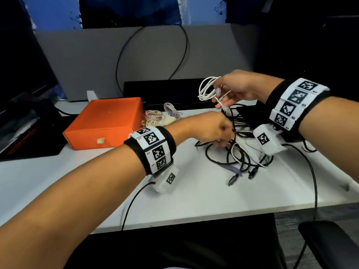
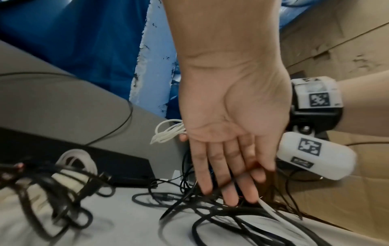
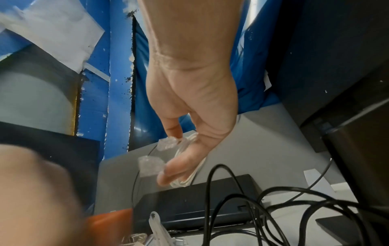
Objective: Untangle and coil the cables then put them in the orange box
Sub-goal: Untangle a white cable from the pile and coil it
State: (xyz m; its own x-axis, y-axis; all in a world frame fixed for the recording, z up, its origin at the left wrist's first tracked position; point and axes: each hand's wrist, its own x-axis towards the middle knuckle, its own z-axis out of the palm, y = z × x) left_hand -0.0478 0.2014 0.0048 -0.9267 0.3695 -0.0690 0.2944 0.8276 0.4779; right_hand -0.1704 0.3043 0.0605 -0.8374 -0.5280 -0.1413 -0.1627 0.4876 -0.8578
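Observation:
The orange box [image 1: 104, 121] sits with its lid down at the left of the white table [image 1: 58, 175]; a corner of it shows as orange box [image 3: 109, 221]. A tangle of black cables [image 1: 233, 158] with one white strand lies at mid-right. My left hand [image 1: 223, 136] reaches into it, and the left wrist view shows the left hand [image 2: 227, 191] with straight fingers touching the black cables [image 2: 210, 214]. Above the tangle, my right hand [image 1: 223, 94] pinches a coiled white cable [image 1: 206, 90] with clear plugs. Thumb and fingers of the right hand [image 3: 174, 149] hold the white cable [image 3: 189, 179].
Coiled pale cables [image 1: 153, 117] and a clear cable [image 1: 171, 109] lie right of the box. A flat black device [image 1: 165, 90] stands behind them, against a grey partition [image 1: 87, 61]. A dark monitor [image 1: 21, 55] is at the left and a chair arm [image 1: 330, 243] at the bottom right.

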